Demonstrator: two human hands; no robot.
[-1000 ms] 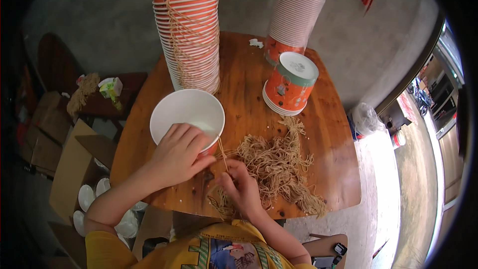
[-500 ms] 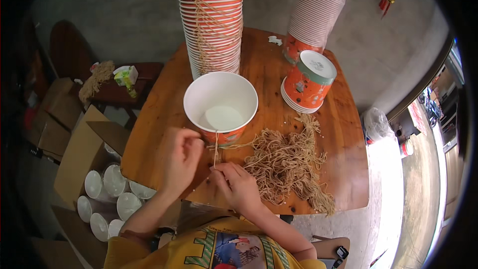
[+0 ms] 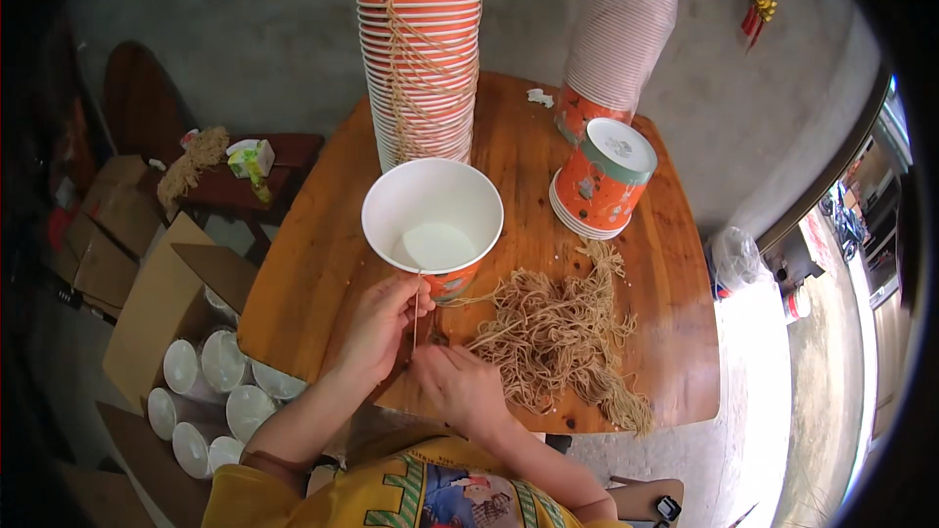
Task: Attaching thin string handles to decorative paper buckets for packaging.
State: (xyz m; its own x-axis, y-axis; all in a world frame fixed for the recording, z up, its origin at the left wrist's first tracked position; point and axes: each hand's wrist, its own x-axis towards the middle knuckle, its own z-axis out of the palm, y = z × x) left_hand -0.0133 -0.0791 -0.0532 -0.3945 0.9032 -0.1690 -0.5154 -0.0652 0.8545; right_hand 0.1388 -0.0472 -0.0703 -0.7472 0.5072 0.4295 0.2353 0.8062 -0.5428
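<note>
An open paper bucket [image 3: 432, 203], white inside and orange outside, stands upright in front of me. From just below its near rim a thin tan string [image 3: 417, 325] runs down taut between my hands. My left hand [image 3: 380, 328] has thumb and fingers pinched on the string, close against the bucket's front. Lower and nearer me, my right hand [image 3: 462, 386] is closed on the string's lower part; its fingertips are slightly blurred. Right of the bucket lies a tangled heap of tan string [image 3: 550, 337], with a strand leading toward the bucket's base.
A tall stack of orange buckets [image 3: 421, 68], draped with string, rises behind the open one. Upturned buckets [image 3: 604, 181] and a wrapped stack [image 3: 621, 39] stand at the wooden table's [image 3: 323, 264] right. A carton [image 3: 147, 332] of white-mouthed containers sits lower left.
My left hand has moved right and up to the bucket's front, its fingers closing on the string. My right hand has dropped slightly. The view has shifted slightly.
</note>
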